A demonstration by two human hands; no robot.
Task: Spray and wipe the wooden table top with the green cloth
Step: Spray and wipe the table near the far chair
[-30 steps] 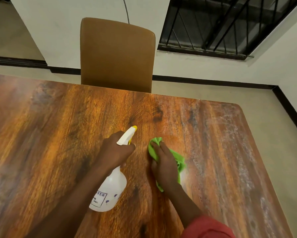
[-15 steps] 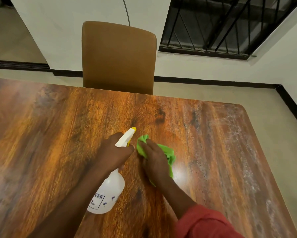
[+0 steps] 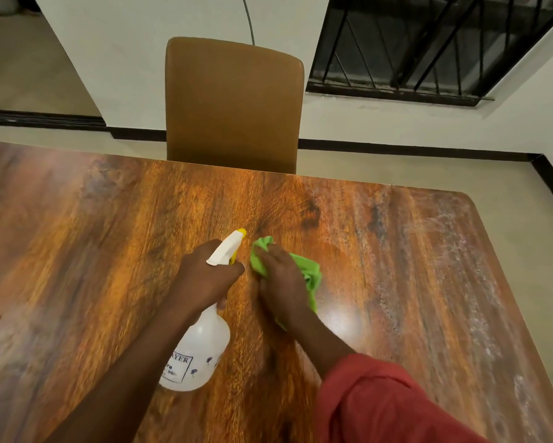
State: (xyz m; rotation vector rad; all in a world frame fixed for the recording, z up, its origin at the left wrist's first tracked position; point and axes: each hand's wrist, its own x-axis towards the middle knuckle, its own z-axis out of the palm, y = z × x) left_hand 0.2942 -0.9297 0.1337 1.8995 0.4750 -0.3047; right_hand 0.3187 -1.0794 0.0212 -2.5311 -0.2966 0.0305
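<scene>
Right hand (image 3: 283, 282) and green cloth (image 3: 310, 271) have shifted leftward over the last second, closing on the left hand (image 3: 204, 276); the two hands are now just beside each other, with a narrow strip of worktop (image 3: 92, 251) between them.

Right hand: palm down on the bunched cloth, fingers laid nearly straight over it, pressing it to the worktop; cloth shows beyond the fingertips and along the hand's right edge; a red sleeve (image 3: 380, 404) covers the forearm.

Left hand: fingers curled round the neck of a white spray bottle (image 3: 201, 350), one finger wrapped across the front below the head; bottle tilted, base towards the person, yellow-tipped nozzle (image 3: 242, 232) pointing away; whether the base rests on the worktop cannot be told; the label is only partly legible.

Worktop: glossy wood grain, a bright reflection just right of the cloth; whitish streaky residue (image 3: 460, 251) along the right side, well apart from the cloth.

Surroundings: a brown chair (image 3: 233, 107) stands at the far edge, backrest upright; a barred window (image 3: 428, 43) is set in the wall to the upper right.
</scene>
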